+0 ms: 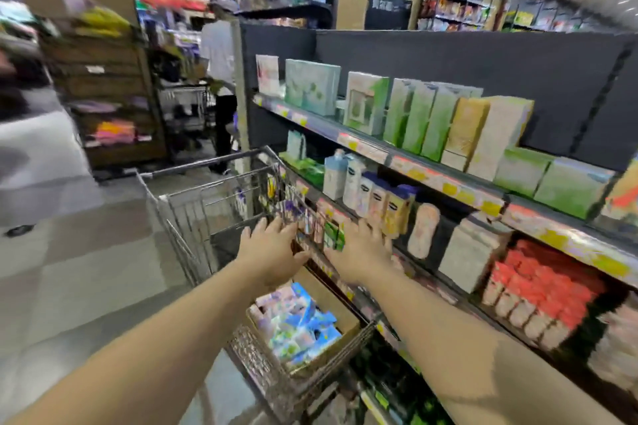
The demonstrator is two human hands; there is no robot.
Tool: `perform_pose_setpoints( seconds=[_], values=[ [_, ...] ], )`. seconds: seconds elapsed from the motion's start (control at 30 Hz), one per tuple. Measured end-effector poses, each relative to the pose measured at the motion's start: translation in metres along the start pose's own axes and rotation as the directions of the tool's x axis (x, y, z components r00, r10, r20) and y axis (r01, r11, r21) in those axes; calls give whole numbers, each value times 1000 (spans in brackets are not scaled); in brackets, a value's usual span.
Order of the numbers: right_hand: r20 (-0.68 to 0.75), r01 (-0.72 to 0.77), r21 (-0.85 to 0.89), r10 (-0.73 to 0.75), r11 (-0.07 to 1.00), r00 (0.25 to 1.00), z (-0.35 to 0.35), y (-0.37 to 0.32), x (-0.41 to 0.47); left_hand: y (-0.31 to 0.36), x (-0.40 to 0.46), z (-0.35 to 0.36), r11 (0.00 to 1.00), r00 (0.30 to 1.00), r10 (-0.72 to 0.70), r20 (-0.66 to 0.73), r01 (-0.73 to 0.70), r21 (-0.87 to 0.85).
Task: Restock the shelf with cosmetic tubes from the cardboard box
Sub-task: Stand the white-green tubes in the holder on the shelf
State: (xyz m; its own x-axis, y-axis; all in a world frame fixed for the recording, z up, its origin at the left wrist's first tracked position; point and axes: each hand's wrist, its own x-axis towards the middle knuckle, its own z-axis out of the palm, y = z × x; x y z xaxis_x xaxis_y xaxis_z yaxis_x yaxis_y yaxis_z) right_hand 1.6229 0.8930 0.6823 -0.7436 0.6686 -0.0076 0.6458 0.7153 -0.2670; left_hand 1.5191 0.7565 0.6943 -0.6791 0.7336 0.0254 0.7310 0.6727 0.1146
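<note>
Head view: cardboard box (340, 312) in the cart (193, 214) looks nearly full, so restocking seems barely begun; left hand (272, 250) and right hand (359, 252) reach out released, fingers spread, grasping nothing.

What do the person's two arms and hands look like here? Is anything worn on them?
Both forearms are bare right up to the bottom of the picture: no sleeve shows. The left hand and the right hand wear no gloves, and I see no watch, bracelet or ring, though the blur could hide a thin one.

Shiny wire-metal cart (193, 214); cardboard box (331, 297)
</note>
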Motion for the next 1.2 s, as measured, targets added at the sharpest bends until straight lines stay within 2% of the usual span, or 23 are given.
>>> perform_pose_setpoints(
  seconds=[0.23,0.43,0.53,0.7,0.87,1.07,1.2],
  values=[
    [110,-1,58,-5,998,994,64,-27,98,-55,85,38,997,992,-80,93,80,-3],
    [180,-47,81,32,996,983,101,-20,169,-76,171,68,998,984,-60,168,60,5],
    [209,-100,74,83,992,974,111,-5,191,-81,209,93,1000,972,-14,236,13,3],
    [221,-242,74,220,968,950,149,19,221,-87,267,150,987,940,146,308,-160,21],
    [302,-440,94,395,893,867,197,35,217,-94,303,219,946,810,300,503,-320,-49],
    [425,-678,93,587,729,689,262,35,193,-112,314,292,883,632,428,646,-443,-152],
    [500,-766,113,630,633,594,302,25,176,-118,297,343,898,496,400,771,-379,-222]
  ],
)
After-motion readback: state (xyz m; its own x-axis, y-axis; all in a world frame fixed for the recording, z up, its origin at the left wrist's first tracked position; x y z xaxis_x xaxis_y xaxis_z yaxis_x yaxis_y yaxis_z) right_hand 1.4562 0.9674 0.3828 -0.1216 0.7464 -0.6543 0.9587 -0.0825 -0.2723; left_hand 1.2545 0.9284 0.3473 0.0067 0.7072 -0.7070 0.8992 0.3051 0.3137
